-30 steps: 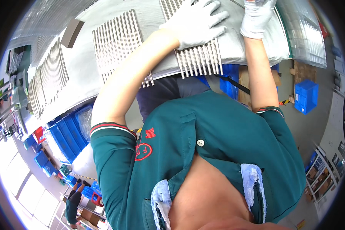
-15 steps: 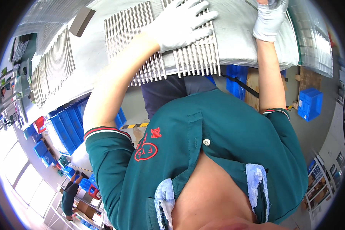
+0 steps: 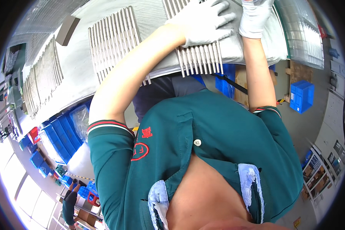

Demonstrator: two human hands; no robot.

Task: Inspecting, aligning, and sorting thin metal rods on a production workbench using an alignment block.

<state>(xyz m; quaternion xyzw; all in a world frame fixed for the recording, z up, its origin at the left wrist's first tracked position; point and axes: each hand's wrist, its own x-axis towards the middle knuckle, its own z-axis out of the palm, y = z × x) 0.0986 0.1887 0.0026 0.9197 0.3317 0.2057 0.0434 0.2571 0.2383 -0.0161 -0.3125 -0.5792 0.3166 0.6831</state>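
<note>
Left hand (image 3: 203, 23), white-gloved, lies flat with fingers spread on a row of metal rods (image 3: 199, 57) at the near edge of the grey table (image 3: 80, 57), seemingly pressing down to keep the rods aligned and from rolling. Right hand (image 3: 255, 19), also gloved, rests just right of the row (grip cannot be told; the fingers are cut off). A second rod row (image 3: 113, 38) lies to the left, untouched.

Green polo w/ striped cuffs, white-gloved hands (image 3: 205, 23).
</note>
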